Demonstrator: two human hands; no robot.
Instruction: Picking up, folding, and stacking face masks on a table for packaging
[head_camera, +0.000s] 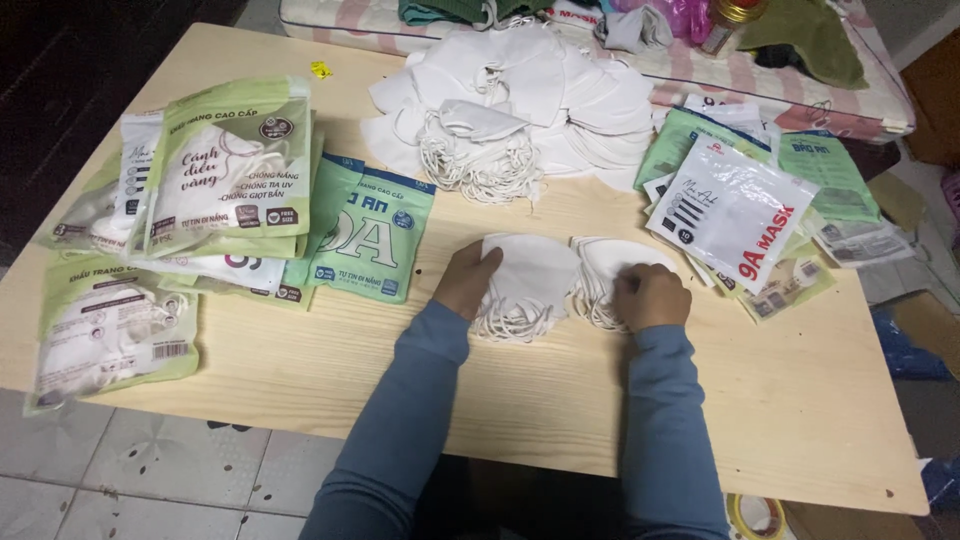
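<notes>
Two small stacks of white face masks lie side by side near the middle of the wooden table (800, 400), their edges touching or just overlapping. The left stack (530, 285) is a folded bundle with its ear loops spilling out along the lower edge. The right stack (605, 265) lies just beside it, loops hanging toward the near side.

The left hand (468, 280) rests on the left edge of the left stack, fingers curled over the fabric and pressing it down; grip looks loose, more a flat hold than a pinch. The right hand (650, 297) sits on the lower right part of the right stack, fingers bent inward into a near fist over the loops; whether it pinches a loop cannot be told. Both forearms wear blue-grey sleeves.

Beyond the hands, toward the far edge, a large heap of loose white masks (520, 100) sits with tangled loops. To the left lie green printed packets (230, 165), some filled with masks, overlapping each other, and one more filled packet (105, 330) near the table's left corner. To the right, a white packet (730, 210) lies on top of further green ones.
</notes>
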